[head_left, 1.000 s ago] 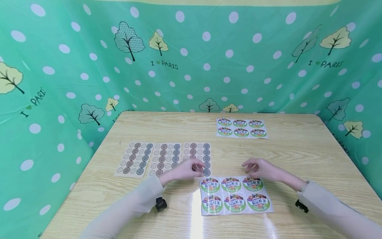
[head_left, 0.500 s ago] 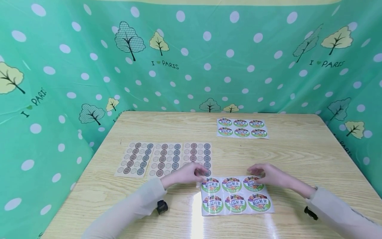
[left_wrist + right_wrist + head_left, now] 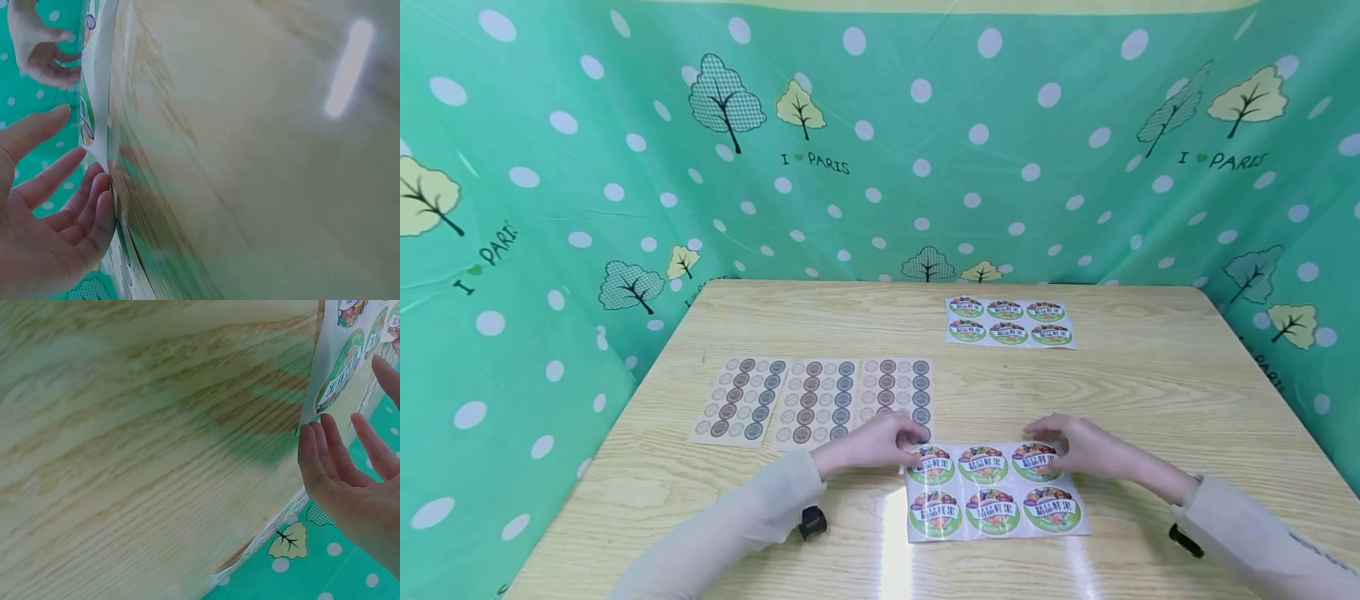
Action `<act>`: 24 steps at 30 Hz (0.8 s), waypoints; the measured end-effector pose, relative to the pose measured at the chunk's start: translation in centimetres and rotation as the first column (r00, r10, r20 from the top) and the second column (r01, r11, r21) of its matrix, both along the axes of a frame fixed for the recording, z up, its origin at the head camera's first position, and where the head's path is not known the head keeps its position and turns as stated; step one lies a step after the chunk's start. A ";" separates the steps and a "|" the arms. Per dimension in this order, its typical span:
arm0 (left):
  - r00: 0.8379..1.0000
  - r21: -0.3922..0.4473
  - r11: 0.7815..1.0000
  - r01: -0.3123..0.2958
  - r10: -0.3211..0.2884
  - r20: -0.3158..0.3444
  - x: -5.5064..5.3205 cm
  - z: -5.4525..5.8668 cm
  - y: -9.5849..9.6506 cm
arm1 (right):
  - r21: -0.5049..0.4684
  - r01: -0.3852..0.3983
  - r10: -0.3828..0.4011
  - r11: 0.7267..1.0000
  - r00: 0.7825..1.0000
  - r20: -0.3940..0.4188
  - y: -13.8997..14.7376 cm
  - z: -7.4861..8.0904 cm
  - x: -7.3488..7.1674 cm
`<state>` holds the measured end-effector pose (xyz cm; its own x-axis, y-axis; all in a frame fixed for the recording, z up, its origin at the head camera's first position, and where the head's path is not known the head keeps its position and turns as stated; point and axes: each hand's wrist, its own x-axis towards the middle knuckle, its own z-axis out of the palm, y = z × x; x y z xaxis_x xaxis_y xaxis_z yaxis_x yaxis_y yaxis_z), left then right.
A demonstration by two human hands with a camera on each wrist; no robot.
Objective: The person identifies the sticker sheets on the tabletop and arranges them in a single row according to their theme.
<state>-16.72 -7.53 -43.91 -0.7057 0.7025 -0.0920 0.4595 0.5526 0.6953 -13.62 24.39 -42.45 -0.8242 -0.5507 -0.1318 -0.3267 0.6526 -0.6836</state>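
A glossy sheet of large round fruit stickers [image 3: 996, 482] lies on the near part of the table between my hands. My left hand [image 3: 880, 440] is at its far left corner; in the left wrist view the fingertips [image 3: 102, 181] meet the sheet's edge, with the thumb held apart. At the far right corner is my right hand [image 3: 1082, 446], thumb over the sticker there in the head view. From the right wrist, its loosely bent fingers [image 3: 328, 450] show right at the sheet's corner, thumb spread away.
Side by side at the left lie three sheets of small round brown and grey stickers [image 3: 808, 400], the rightmost partly behind my left hand. Another fruit sticker sheet [image 3: 1009, 322] lies farther back. A green dotted cloth [image 3: 880, 167] hangs behind the wooden table [image 3: 1150, 358].
Both hands have lowered toward the near fruit sticker sheet. The right hand has shifted right and nearer, the left slightly nearer. The sheets lie where they were.
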 end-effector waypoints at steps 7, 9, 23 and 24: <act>1.000 -0.048 0.999 -0.015 0.015 -0.007 0.0 -0.1 0.2 | 0.038 -0.026 0.026 0.999 0.999 -0.020 0.2 -0.3 0.2; 1.000 -0.051 0.999 -0.018 0.018 -0.004 0.0 -0.1 0.3 | 0.039 -0.034 0.035 0.999 0.999 -0.022 0.3 -0.3 0.3; 0.999 -0.042 0.999 -0.029 0.030 0.031 -0.1 -0.1 0.4 | 0.065 -0.023 0.028 0.998 0.996 -0.086 0.1 -1.1 0.5; 0.999 -0.042 0.999 -0.031 0.033 0.034 0.0 -0.1 0.4 | 0.065 -0.023 0.028 0.998 0.996 -0.087 0.1 -1.1 0.5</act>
